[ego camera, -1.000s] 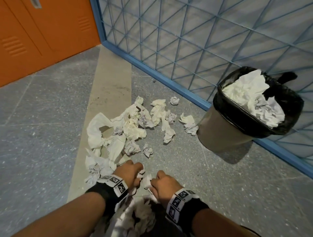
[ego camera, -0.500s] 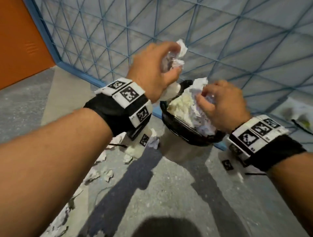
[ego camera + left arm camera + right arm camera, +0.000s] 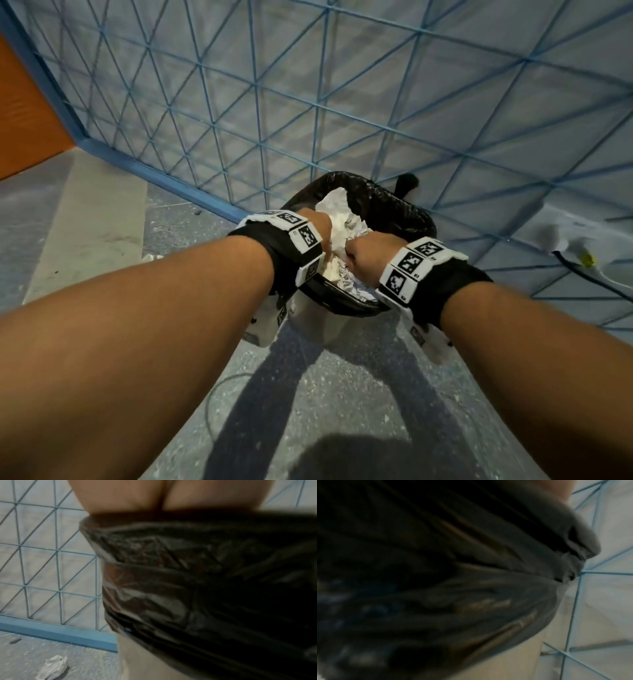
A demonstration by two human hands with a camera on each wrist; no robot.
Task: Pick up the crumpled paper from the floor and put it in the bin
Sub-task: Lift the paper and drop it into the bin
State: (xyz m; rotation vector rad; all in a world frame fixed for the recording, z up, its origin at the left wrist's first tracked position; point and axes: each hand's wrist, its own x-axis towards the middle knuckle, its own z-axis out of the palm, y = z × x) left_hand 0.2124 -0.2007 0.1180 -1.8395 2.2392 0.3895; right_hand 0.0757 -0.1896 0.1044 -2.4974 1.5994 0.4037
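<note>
Both hands (image 3: 317,233) (image 3: 364,251) low; fingers hidden

no readable txt, only coded b/w marker squares on wrist bands (image 3: 416,263)

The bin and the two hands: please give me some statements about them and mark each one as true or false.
1. Both hands are down in the mouth of the bin. True: the left hand and the right hand are pushed into the crumpled paper there.
2. The bin has a white liner. False: the liner is black.
3. The bin stands close to a blue wire fence. True.
4. No paper lies on the floor now. False: the left wrist view shows one crumpled piece on the floor beside the bin.
5. The bin is empty. False: paper fills it up to the rim.
</note>
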